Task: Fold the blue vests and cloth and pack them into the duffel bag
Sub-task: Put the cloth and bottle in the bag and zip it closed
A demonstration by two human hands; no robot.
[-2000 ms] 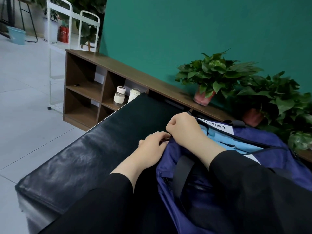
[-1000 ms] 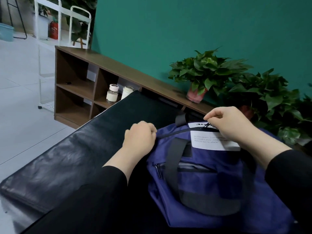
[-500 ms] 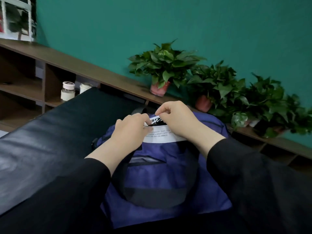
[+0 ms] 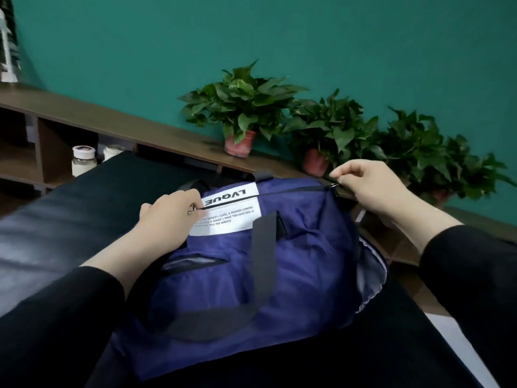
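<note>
A black padded bench (image 4: 70,219) carries one navy duffel bag (image 4: 293,247), its top zipper line drawn closed between the hands, so its contents are hidden. The left hand (image 4: 167,217) pinches the bag's fabric at the zipper's near-left end, by the white label (image 4: 226,217). The right hand (image 4: 372,186) pinches the zipper pull (image 4: 333,187) at the far-right end. Beyond the hands, a wooden shelf (image 4: 140,133) holds three potted plants (image 4: 243,113) against a teal wall (image 4: 279,37); left of the left hand stand two white jars (image 4: 84,161).

Black padded leather-look table (image 4: 84,208), navy duffel bag (image 4: 302,264) lying directly on it, zipped, dark carry strap (image 4: 260,264) draped across bag front
</note>
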